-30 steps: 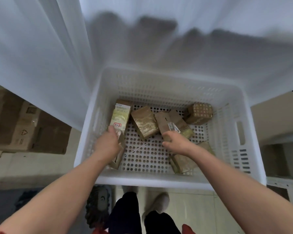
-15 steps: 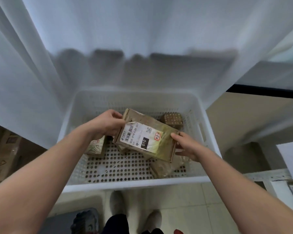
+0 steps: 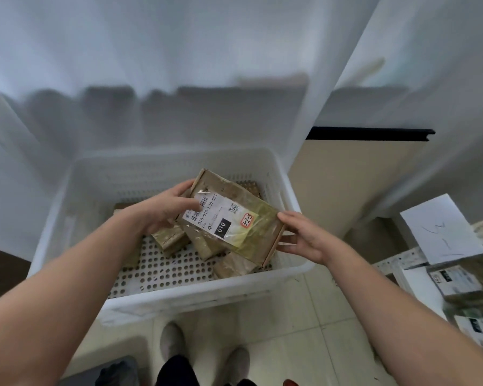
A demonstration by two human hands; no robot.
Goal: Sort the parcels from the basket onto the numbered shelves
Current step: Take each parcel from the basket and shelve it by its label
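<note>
A white translucent curtain (image 3: 179, 65) is hanging across the back of the scene, with a pale tiled floor (image 3: 279, 332) showing below it. A beige panel with a black top edge (image 3: 346, 185) is standing to the right of the curtain.

A white perforated plastic basket (image 3: 195, 299) is sitting in front of the curtain. Just above its far right part, a person is holding a flat brown cardboard parcel (image 3: 251, 238) wrapped in yellowish clear tape, tilted so that its white label is facing the camera. The label is showing "010-010 L30-551", a black patch reading "010" and an orange sticker that seems to read "32-5".

The left hand (image 3: 162, 210) is gripping the parcel's left end, with its fingers curled round the edge and its thumb lying on the label. The right hand (image 3: 307, 238) is pinching the right end, thumb resting on the top edge and fingers reaching underneath.

Several brown taped parcels (image 3: 170, 238) are lying on the basket floor below the held one. A small box with a dotted top (image 3: 253, 188) is peeking out behind it.

The person's pale shoes (image 3: 172, 341) are standing on the tiles below the basket. At the far right, a white metal shelf (image 3: 396, 261) is carrying more labelled packages (image 3: 455, 280), blurred, and a white sheet of paper (image 3: 441, 227) with faint pen marks is standing above them.
</note>
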